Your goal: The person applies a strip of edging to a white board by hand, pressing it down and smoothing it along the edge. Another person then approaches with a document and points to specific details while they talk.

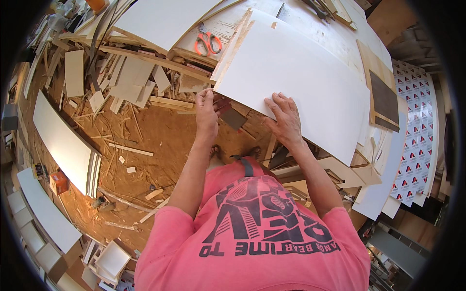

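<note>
While left pinches panel — right rests atop.

Two hands and one pair of scissors show

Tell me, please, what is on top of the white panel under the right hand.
The right hand rests its fingers on the panel, by its near edge. A small tan patch shows toward the far edge. The surface beneath the fingers is hidden.
</note>
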The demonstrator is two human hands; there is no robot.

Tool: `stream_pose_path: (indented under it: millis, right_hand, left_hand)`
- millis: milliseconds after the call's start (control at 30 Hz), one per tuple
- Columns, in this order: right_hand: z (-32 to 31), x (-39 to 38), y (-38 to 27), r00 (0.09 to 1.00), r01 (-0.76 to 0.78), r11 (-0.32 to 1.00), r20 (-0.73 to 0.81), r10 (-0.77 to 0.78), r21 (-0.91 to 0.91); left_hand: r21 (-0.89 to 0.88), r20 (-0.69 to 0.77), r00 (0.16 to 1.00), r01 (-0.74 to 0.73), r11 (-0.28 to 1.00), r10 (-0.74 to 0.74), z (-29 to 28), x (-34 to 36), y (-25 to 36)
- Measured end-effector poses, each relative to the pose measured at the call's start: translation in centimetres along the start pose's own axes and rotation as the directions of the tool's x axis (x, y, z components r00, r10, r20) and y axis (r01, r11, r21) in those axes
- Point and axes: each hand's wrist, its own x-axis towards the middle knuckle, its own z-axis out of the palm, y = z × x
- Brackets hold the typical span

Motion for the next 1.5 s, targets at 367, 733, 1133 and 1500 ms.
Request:
stream_pose_path:
  millis: [367, 733, 1133, 1500]
  right_hand:
    - [0.3, -0.5, -0.3, 0.999, -0.032, 0.999, -0.037, 0.032, -0.005]
    - [-1.0, -1.5, 0.8, 0.996, -0.067, 0.979, -0.041, 0.077, 0.194]
    - [-6.5, -14.2, 8.9, 0.952, -0.298, 0.95, -0.045, 0.303, 0.094]
    - [-15.2, -26.5, 33.8, 0.387, -0.784, 0.553, -0.473, 0.792, 0.283]
  left_hand:
    - [0.618, 0.773, 0.561, -0.773, -0.147, 0.296, 0.7, -0.1, 4.0]
    - [0.435, 0.896, 0.445, -0.876, -0.207, 0.001, 3.4, 2.8, 4.0]
    - [0.476, 0.859, 0.5, -0.859, -0.186, -0.108, 5.1, 1.3, 4.7]
    - [0.752, 0.642, 0.767, -0.625, -0.208, 0.015, 12.5, 0.7, 3.2]
